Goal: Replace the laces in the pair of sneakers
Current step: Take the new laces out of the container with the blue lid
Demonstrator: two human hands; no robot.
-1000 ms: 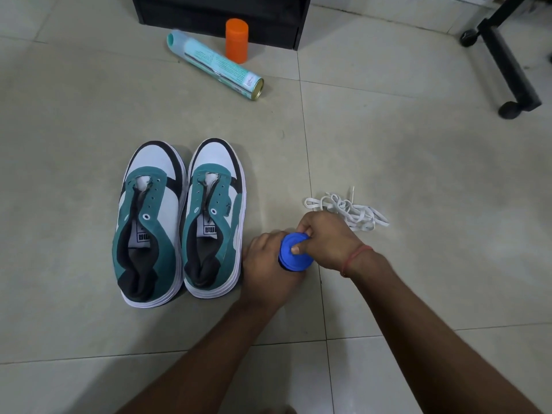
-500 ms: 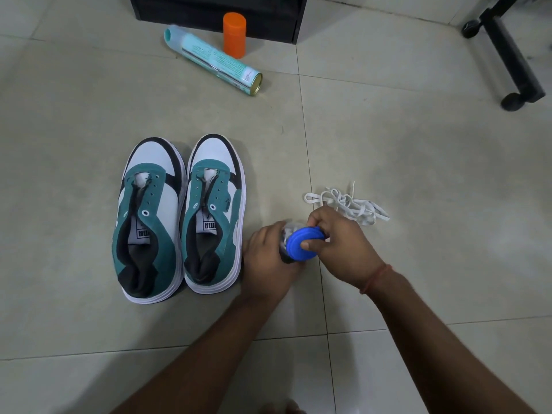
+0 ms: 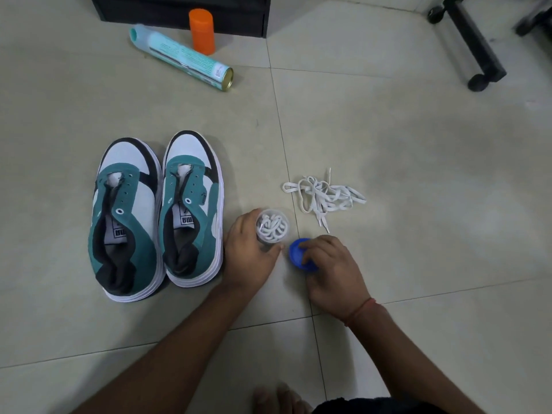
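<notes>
Two teal, white and black sneakers stand side by side on the tiled floor with no laces in their eyelets, the left sneaker (image 3: pixel 125 216) and the right sneaker (image 3: pixel 192 207). My left hand (image 3: pixel 249 249) grips a small clear jar (image 3: pixel 272 227) just right of them; the jar is uncapped and coiled white laces show inside. My right hand (image 3: pixel 334 270) holds the jar's blue lid (image 3: pixel 298 253) low over the floor beside the jar. A loose tangle of white laces (image 3: pixel 324 197) lies on the floor behind my right hand.
A teal spray can (image 3: pixel 179 56) lies on its side at the back, with an orange cap (image 3: pixel 202 31) standing by a black cabinet (image 3: pixel 185 8). A black wheeled chair base (image 3: pixel 475 52) sits at the top right.
The blue lid has come off the jar. My right hand carried it down and to the right, and the white laces inside the jar are now exposed.
</notes>
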